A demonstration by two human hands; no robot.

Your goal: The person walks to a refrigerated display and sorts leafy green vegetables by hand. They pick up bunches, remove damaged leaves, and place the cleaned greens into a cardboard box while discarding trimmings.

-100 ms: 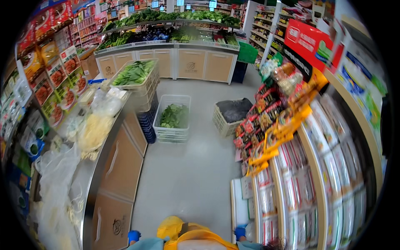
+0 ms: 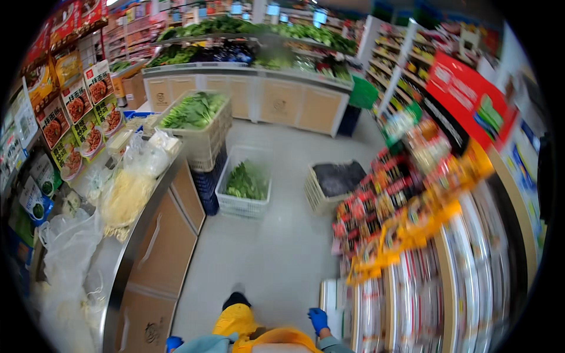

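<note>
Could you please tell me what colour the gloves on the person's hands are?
Blue: the right hand and left hand both wear blue gloves, seen in the head view.

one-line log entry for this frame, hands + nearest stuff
left hand: blue glove, empty, by counter | right hand: blue glove, empty, beside shelf rack | ahead: white crate of greens on floor

Bright, even light comes from overhead lamps at the top of the view, leaving only soft shadows on the pale floor. The shelves on the right are smeared by motion blur. The counter edge bows with fisheye distortion, and the picture's corners are black.
</note>
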